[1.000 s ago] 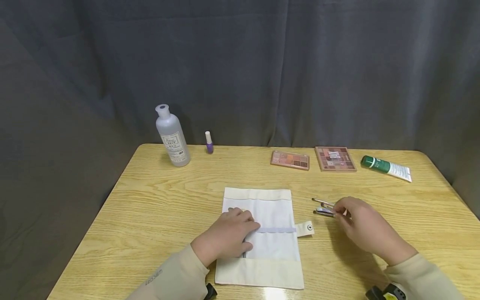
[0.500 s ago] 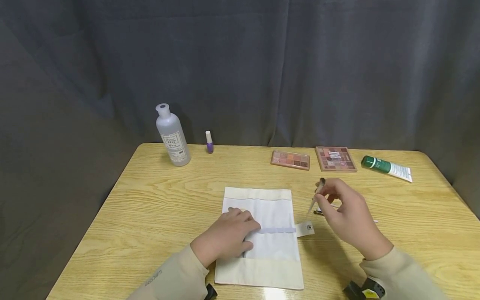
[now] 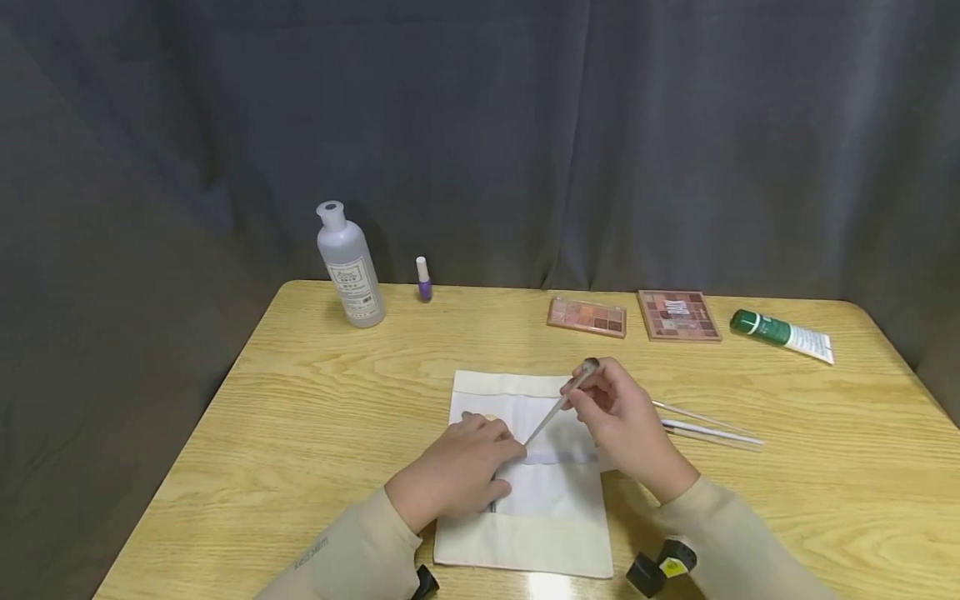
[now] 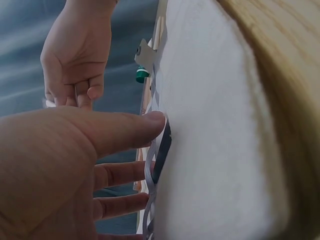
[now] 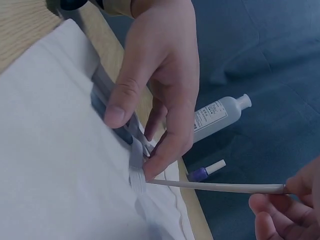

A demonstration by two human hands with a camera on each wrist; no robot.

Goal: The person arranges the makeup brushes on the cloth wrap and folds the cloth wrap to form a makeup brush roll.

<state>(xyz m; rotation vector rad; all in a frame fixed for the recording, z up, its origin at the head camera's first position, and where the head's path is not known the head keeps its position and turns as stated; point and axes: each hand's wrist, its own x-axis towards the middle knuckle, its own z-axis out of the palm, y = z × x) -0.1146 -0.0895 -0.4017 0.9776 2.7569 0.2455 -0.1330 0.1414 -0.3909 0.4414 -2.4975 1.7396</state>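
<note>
A white cloth brush roll lies flat at the table's near middle. My left hand rests on its left half, and thumb and forefinger pinch the pale grey elastic band and lift it off the cloth. My right hand pinches a thin makeup brush by its upper shaft, bristles up. The handle end slants down-left and its tip meets the lifted band beside the left fingertips. In the right wrist view the brush handle runs from my right hand to the band.
Two more brushes lie on the wood to the right of the roll. Along the far edge stand a grey bottle, a purple nail polish, two eyeshadow palettes and a green tube. A dark curtain hangs behind.
My right hand picked one brush from the pile on the right, raised it, and carried it left over the roll to the band. The left hand stayed on the band.
</note>
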